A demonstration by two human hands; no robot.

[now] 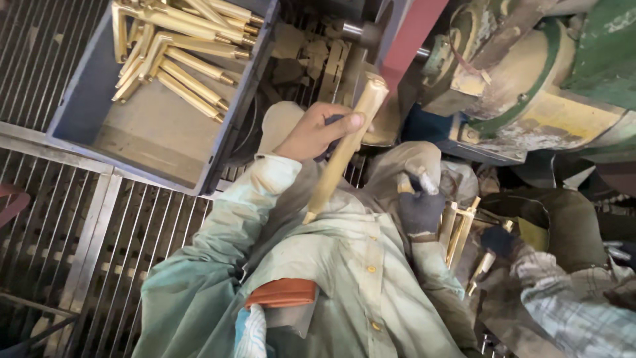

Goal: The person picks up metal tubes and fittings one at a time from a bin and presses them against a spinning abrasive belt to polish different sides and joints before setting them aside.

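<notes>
My left hand (317, 132) is bare and grips a long brass rod (344, 149) that slants from upper right down toward my pale green shirt. My right hand (421, 211) wears a dark glove and is closed on a small pale piece (416, 181) near my knee; what the piece is cannot be made out. Beside that hand stand several upright brass parts (458, 229).
A grey bin (149, 136) at upper left holds several brass L-shaped rods (182, 50). A metal grate (73, 219) lies underneath. A worn green and cream machine (530, 86) fills the upper right. Another person's plaid sleeve (563, 292) and dark-gloved hand (497, 242) hold a brass piece at right.
</notes>
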